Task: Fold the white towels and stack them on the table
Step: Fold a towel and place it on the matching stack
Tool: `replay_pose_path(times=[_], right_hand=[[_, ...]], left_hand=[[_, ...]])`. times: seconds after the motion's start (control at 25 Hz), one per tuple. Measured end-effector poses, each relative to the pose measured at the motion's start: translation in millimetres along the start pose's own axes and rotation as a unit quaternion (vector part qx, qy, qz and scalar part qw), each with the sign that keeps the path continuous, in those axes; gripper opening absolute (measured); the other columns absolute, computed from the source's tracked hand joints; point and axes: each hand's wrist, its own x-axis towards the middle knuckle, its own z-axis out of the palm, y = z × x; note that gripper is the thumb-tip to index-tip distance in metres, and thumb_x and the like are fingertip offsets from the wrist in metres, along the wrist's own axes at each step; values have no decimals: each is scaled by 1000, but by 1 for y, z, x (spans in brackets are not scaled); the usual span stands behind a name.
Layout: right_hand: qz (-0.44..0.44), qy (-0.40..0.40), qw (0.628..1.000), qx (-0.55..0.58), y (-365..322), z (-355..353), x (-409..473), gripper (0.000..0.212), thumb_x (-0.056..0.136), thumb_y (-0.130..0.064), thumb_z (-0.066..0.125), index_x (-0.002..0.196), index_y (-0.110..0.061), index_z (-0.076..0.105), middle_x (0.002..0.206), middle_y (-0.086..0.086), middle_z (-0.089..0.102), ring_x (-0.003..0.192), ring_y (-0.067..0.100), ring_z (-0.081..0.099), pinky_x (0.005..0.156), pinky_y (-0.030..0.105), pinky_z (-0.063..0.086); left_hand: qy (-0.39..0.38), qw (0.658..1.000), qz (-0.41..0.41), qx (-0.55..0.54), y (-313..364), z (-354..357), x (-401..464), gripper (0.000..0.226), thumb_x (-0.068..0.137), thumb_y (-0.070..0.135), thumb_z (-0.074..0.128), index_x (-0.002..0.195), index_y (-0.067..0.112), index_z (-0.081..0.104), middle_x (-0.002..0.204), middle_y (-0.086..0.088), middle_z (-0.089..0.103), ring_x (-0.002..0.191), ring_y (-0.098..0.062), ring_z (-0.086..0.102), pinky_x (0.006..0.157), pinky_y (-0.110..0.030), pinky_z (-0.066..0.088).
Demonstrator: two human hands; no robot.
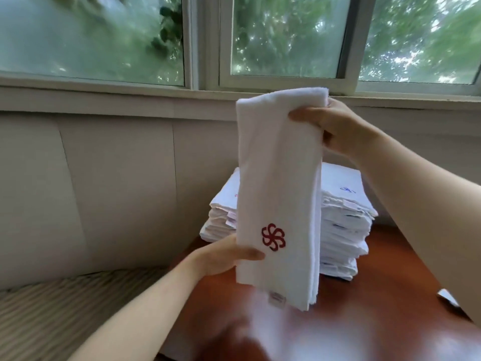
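A white towel (279, 178) with a red embroidered flower hangs upright as a long folded strip above the table. My right hand (335, 128) grips its top end near the window sill. My left hand (226, 255) pinches its left edge low down, beside the flower. A small label shows at the strip's bottom end. Behind it, a tall stack of folded white towels (343, 225) stands on the reddish-brown wooden table (377, 303); the hanging towel hides the stack's middle.
A window with a grey frame (205, 48) runs along the back, with a pale panelled wall below it. A striped cushion (65, 303) lies at the lower left beside the table. A small white object (447, 297) sits at the table's right edge.
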Motion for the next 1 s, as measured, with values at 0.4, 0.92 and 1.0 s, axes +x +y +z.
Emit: replay_pose_path(times=[0.4, 0.92, 1.0], right_hand=[[2, 120, 992, 41, 94, 26, 183, 23, 78, 1, 73, 97, -8, 65, 88, 5, 67, 70, 13, 66, 57, 25, 57], [145, -112, 865, -468, 331, 89, 215, 56, 92, -47, 49, 141, -21, 42, 145, 10, 40, 131, 28, 39, 106, 36, 34], [149, -117, 853, -486, 325, 91, 200, 52, 90, -46, 46, 135, -19, 47, 140, 11, 44, 127, 32, 42, 106, 46, 34]], left_hand=[[126, 984, 66, -111, 33, -131, 79, 39, 89, 1, 58, 128, 7, 54, 121, -16, 64, 110, -31, 63, 88, -39, 55], [241, 948, -166, 126, 9, -210, 175, 14, 86, 23, 67, 96, 13, 62, 93, -4, 65, 54, -6, 63, 55, -21, 54], [249, 933, -206, 158, 21, -197, 172, 63, 84, 31, 71, 133, 4, 42, 119, -13, 59, 75, -15, 62, 68, -29, 53]])
